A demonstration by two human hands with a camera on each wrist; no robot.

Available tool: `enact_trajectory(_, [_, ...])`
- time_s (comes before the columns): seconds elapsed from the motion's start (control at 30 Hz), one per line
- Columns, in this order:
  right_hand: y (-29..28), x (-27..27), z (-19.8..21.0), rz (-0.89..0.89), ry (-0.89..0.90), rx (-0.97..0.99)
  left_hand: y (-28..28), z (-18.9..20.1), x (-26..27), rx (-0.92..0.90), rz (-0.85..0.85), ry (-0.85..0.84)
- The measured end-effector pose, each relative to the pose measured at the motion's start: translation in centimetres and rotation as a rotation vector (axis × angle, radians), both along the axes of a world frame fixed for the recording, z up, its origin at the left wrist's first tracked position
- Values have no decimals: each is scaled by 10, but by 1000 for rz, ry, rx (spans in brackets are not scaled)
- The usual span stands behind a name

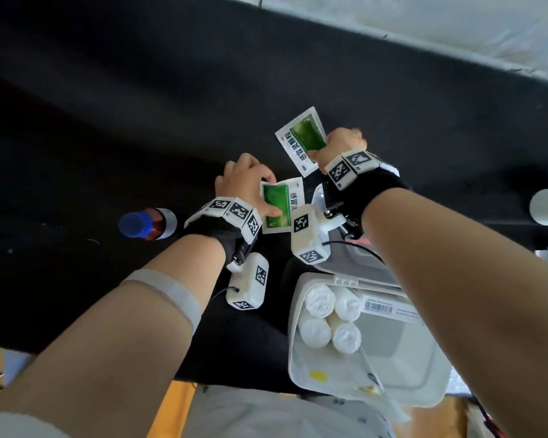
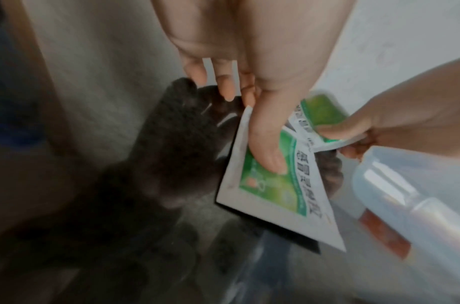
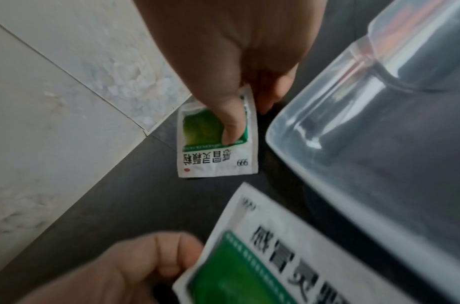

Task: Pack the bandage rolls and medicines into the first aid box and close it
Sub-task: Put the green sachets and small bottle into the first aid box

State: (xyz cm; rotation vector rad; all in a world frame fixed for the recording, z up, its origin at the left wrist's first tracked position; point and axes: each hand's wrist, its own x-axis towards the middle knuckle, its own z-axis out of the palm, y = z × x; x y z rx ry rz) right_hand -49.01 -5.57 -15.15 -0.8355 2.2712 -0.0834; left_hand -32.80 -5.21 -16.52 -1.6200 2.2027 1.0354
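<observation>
Over the black table (image 1: 108, 105), beyond the far edge of the first aid box (image 1: 418, 352), both hands are holding medicine sachets. The left hand (image 1: 244, 181) is pinching one green-and-white sachet (image 1: 280, 205) by its green end, thumb pressing flat on the printed face and fingers curling behind it; in the left wrist view the thumb (image 2: 268, 144) is lying along the packet. That sachet's long axis is running roughly toward and away from the person, its white text strip facing the right hand. The right hand (image 1: 342, 145) is pinching a second sachet (image 1: 299, 139) by one short edge, thumb on the green panel and the other fingers tucking underneath; the packet is tilting, its long axis sloping from upper right down to lower left, with its free white end pointing toward the left hand. The two sachets are sitting close together but apart. The box is standing open near the person, four white bandage rolls (image 1: 329, 317) lying side by side in its left part, their round ends facing up toward the camera. A brown bottle with a blue cap (image 1: 146, 224) is standing on the table to the left of the left wrist.
</observation>
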Motion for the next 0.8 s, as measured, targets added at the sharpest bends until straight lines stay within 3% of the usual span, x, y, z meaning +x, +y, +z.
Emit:
enact_trajectory(0.1, [8, 0, 1, -134, -176, -105, 2, -2, 10, 82, -13, -74])
enact_trajectory(0.23, [22, 16, 39, -284, -348, -301, 10, 14, 40, 231, 244, -53])
enact_trajectory(0.33, [41, 25, 65, -381, -473, -420, 19, 35, 55, 391, 507, 226])
enact_trajectory(0.53, [82, 55, 104, -580, -654, -372, 47, 98, 68, 619, 885, 735])
enact_trajectory(0.63, [103, 77, 105, -627, -770, -349, 62, 117, 71, 617, 910, 869])
enact_trajectory(0.8, [131, 110, 90, -582, -761, -237, 90, 125, 86, 660, 791, 992])
